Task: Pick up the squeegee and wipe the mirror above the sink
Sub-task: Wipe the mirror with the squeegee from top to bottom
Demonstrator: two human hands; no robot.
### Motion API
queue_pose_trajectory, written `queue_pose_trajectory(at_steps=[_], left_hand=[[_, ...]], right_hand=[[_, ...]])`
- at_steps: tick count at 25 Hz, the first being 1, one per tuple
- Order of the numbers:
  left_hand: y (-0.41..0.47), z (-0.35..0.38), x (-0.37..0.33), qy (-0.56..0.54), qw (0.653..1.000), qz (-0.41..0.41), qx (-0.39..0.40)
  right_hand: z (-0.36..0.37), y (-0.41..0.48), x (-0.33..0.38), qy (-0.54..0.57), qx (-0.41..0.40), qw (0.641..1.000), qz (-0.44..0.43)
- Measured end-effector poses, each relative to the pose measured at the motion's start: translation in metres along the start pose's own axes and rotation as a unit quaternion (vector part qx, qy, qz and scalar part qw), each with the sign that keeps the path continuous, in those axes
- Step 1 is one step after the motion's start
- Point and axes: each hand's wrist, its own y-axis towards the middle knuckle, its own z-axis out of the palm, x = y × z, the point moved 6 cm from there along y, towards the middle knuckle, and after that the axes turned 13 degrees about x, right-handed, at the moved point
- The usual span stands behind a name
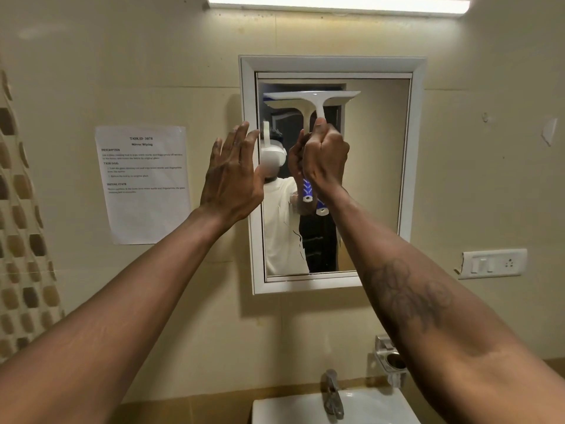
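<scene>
A white-framed mirror (376, 179) hangs on the beige wall above the sink (275, 408). My right hand (325, 157) is closed around the handle of a white squeegee (312, 97) with a blue-and-white grip end. Its wide blade lies against the upper left part of the glass. My left hand (232, 175) is raised beside the mirror's left frame, fingers spread and holding nothing. The glass reflects a person in a white shirt, and streaks show lower down on it.
A printed task sheet (143, 185) is taped to the wall left of the mirror. A switch plate (492, 264) sits to the right. Below are a metal tap (333, 393) and a wall-mounted holder (389, 359). A light bar (336, 3) runs overhead.
</scene>
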Motion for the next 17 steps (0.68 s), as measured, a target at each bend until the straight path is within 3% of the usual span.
queue_pose_trajectory(at_steps=[8, 17], left_hand=[[0.013, 0.009, 0.009, 0.012, 1.0, -0.001, 0.0], [-0.005, 0.024, 0.004, 0.008, 1.0, -0.003, 0.019]], right_hand=[[0.005, 0.01, -0.016, -0.089, -0.024, 0.995, -0.031], [-0.002, -0.065, -0.055, -0.101, -0.015, 0.995, 0.01]])
